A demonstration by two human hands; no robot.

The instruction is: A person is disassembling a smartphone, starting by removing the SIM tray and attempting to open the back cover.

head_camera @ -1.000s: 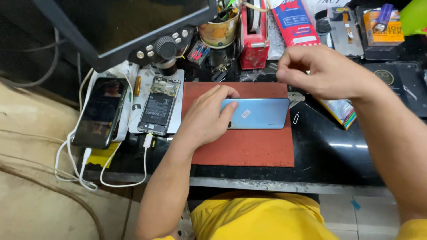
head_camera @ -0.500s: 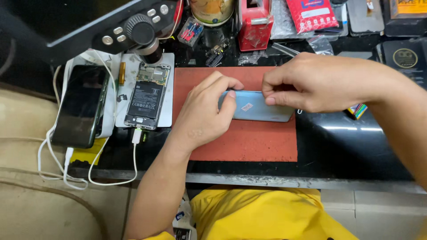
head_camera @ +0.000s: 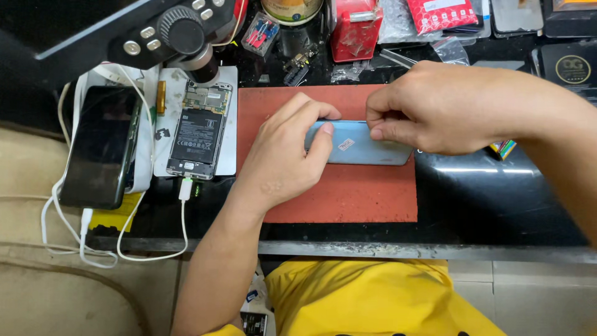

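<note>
Fabric of your yellow shirt [head_camera: 373, 298] fills the near edge, below the black worktop [head_camera: 497, 211]. On it lies a red mat [head_camera: 348, 193], and across the mat's far half rests a light-blue phone [head_camera: 364, 149], back up. Your left hand [head_camera: 283, 158] curls over the phone's left end, thumb and fingers closed on its edges. Your right hand [head_camera: 435, 109] covers the phone's top right, thumb and forefinger pinched together at its upper edge; what they pinch you cannot tell. Left of the mat sit 2 more handsets: an opened phone [head_camera: 198, 134] with bare battery on a white plate, and a dark phone [head_camera: 99, 146], both on white cables [head_camera: 93, 249]. Beyond stand a microscope head [head_camera: 168, 31] and a red box [head_camera: 354, 31].
</note>
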